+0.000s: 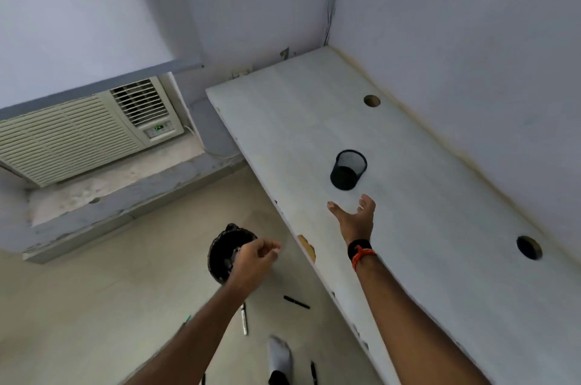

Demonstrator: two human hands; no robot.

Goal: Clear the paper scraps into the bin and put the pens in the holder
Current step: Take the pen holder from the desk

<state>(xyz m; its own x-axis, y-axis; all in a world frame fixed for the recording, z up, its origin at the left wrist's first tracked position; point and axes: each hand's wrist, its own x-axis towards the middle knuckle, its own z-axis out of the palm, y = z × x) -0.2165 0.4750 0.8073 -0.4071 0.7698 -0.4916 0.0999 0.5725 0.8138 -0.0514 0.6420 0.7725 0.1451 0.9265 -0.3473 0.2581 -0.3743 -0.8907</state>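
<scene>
A black mesh pen holder [348,169] stands upright on the white desk [424,196]. My right hand [356,217] hovers just short of it, fingers spread and holding nothing. My left hand [254,262] hangs over the black bin [224,251] on the floor, its fingers loosely curled with nothing visible in them. Several pens lie on the floor below: a black one [296,302], a white one [244,319], a green-tipped one [187,318] beside my left forearm, and a black one [313,372] near my foot.
A window air conditioner [85,130] sits low in the wall at the left. The desk has two round cable holes [372,101] [529,248] and a chipped front edge [307,248]. My socked foot [279,359] stands on the beige floor.
</scene>
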